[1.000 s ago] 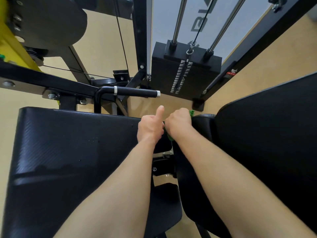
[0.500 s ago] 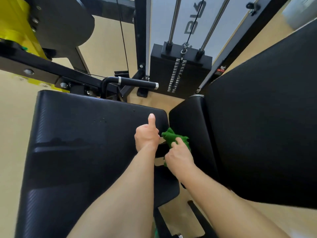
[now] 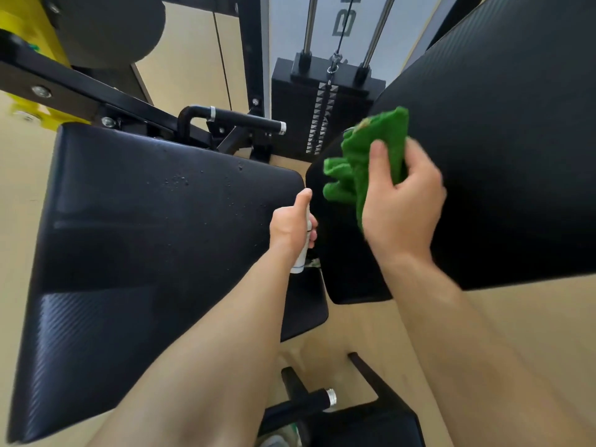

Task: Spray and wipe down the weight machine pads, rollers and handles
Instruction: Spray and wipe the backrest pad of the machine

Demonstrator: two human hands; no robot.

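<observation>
Head view shows your left hand (image 3: 292,227) wrapped round a small white spray bottle (image 3: 302,254) at the right edge of the large left pad (image 3: 145,246), thumb raised at its top. Your right hand (image 3: 400,211) grips a bunched green cloth (image 3: 361,156) close against the right pad (image 3: 516,156). Droplets (image 3: 180,182) dot the left pad's far part, so it looks sprayed but unwiped. Whether the right pad is finished cannot be told; the far handle (image 3: 245,121) and near handle (image 3: 306,404) probably remain.
</observation>
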